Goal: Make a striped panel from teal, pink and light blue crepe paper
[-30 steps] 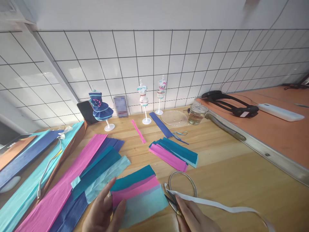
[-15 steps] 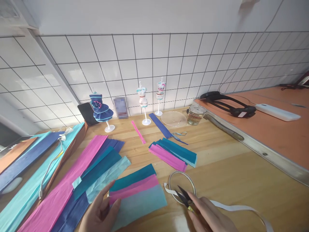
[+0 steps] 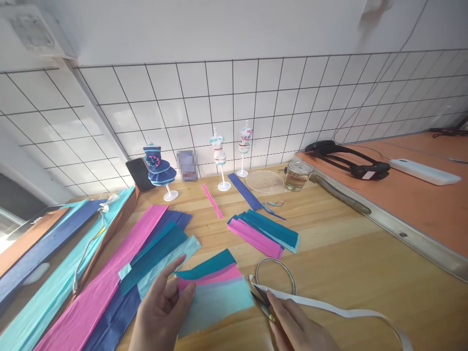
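My left hand [image 3: 164, 302] pinches the left side of a layered stack of crepe paper [image 3: 219, 297], teal, pink and pale blue, with the index finger raised. My right hand [image 3: 292, 321] is closed around small black-bladed thread snips [image 3: 261, 300]. Their blades are parted and point up-left at the stack's right edge. Behind the snips lies a ring-shaped roll [image 3: 276, 261], and a white tape [image 3: 329, 308] runs from it to the right. Beyond the stack sits a pile of teal and pink paper pieces [image 3: 256, 236].
Long paper strips [image 3: 109, 273] cover the left side. A dressed mini mannequin [image 3: 160, 168] and two bare-skirted ones [image 3: 220, 156] stand by the tiled wall. A glass [image 3: 298, 176] and clear disc [image 3: 265, 181] are at the back; a black headset [image 3: 351, 161] lies right.
My right hand and the snips have moved left to the paper's edge. My left hand and the stack sit slightly further right in view, as the camera has shifted a little.
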A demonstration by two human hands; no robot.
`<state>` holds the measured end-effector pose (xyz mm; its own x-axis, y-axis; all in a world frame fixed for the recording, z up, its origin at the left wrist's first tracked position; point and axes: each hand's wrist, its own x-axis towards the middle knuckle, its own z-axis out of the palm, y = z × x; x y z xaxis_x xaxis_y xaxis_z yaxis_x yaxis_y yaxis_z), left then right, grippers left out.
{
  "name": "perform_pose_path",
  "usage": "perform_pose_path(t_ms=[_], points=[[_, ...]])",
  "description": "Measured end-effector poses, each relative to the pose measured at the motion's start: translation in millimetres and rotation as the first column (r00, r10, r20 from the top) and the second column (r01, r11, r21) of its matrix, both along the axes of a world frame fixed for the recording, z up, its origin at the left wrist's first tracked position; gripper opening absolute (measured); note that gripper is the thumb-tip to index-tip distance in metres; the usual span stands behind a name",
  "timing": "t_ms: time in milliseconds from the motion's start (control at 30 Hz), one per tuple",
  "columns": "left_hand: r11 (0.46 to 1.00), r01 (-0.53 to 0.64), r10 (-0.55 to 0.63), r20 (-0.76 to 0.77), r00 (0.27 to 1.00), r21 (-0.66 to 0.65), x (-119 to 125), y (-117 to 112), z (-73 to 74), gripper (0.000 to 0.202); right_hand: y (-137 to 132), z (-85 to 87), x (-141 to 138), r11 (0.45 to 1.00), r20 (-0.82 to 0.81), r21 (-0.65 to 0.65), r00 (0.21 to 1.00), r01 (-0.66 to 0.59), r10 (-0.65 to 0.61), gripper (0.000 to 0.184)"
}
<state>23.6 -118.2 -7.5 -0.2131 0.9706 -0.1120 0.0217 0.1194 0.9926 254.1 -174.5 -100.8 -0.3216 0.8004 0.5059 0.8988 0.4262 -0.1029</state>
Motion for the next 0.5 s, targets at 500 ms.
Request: perform_pose_path(t_ms=[500], points=[[0.951, 0.178, -0.122, -0.219, 0.968, 0.255, 41, 11, 26.3, 0.035, -3, -1.3, 5, 0.998, -0.051, 0.03, 0.997, 0.062, -0.061, 0.034]])
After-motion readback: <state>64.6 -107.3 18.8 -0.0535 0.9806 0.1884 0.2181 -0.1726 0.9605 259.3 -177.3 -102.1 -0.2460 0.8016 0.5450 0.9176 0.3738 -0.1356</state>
